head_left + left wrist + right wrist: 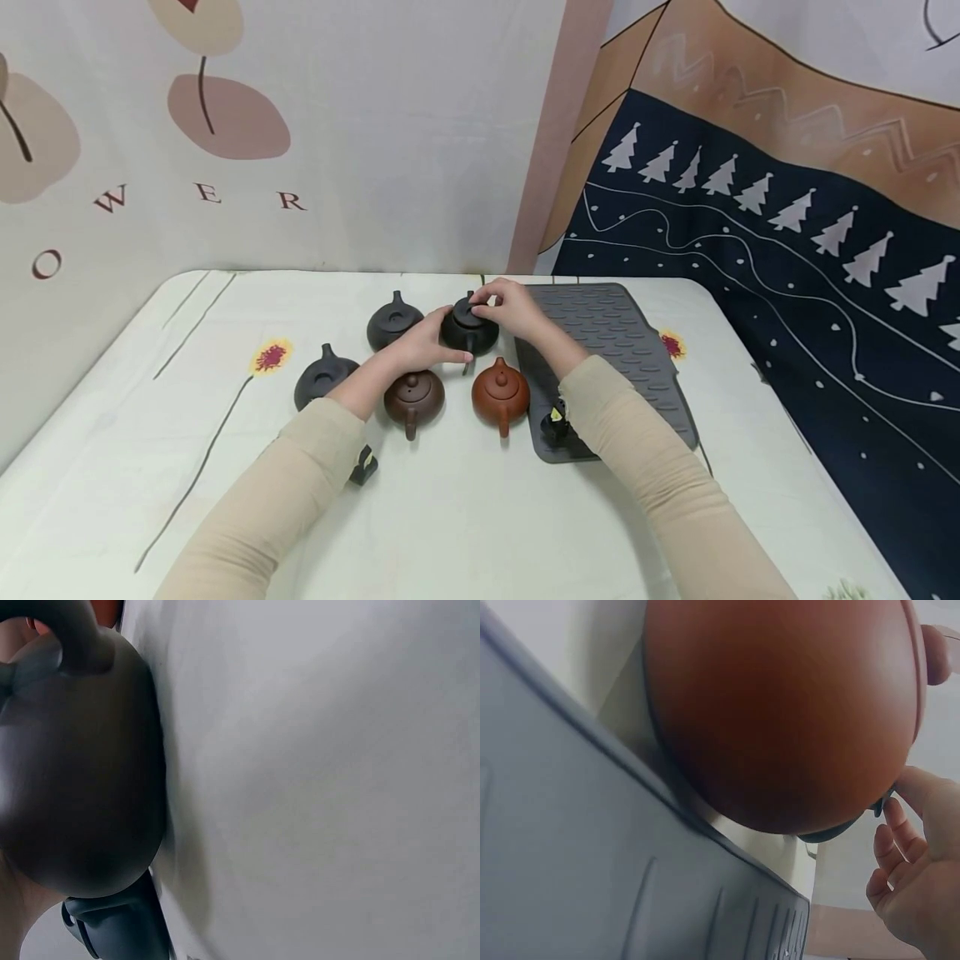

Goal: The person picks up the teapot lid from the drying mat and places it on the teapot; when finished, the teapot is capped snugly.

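In the head view, a black teapot [480, 339] stands at the far middle of the table. My right hand [513, 307] pinches its lid [467, 314] from above between thumb and fingertips. My left hand [423, 342] holds the pot's left side, with the thumb in front near the handle and the fingers partly hidden behind. Nearer me stand a dark brown teapot [414, 396] and a reddish-brown teapot [501, 392]. The brown pot [82, 772] fills the left wrist view's left side; the reddish one [780, 705] covers much of the right wrist view.
Two more dark teapots stand to the left, one at the back [393, 323] and another beside my left forearm [321, 377]. A grey ridged mat [600, 333] lies at the right, partly under my right arm. Printed cloths hang behind and beside the table [465, 517].
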